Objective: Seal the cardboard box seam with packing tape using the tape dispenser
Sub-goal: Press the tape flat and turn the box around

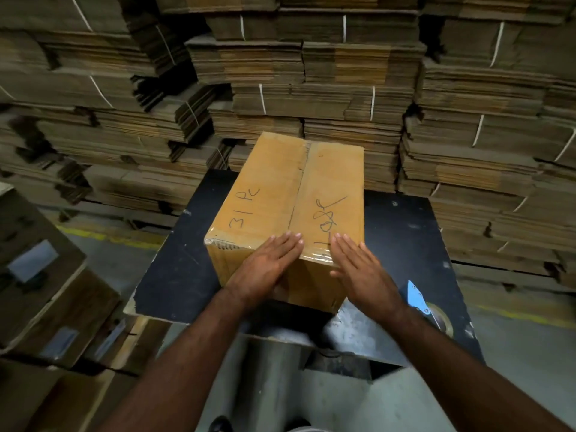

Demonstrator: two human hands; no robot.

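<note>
Brown cardboard box [290,210] with handwritten marker notes sits on the black-topped table [405,232], centre seam [297,194] running away from the person, clear tape already glossy along it and over the near edge. Left hand [268,263] and right hand [358,269] lie flat, fingers straight, gripping nothing, either side of the seam at the near top edge, likely smoothing the tape end down. Blue-handled tape dispenser [428,307] rests on the table just right of the right wrist, set aside within reach. Bundled flat cardboard stacks [311,73] behind.
</note>
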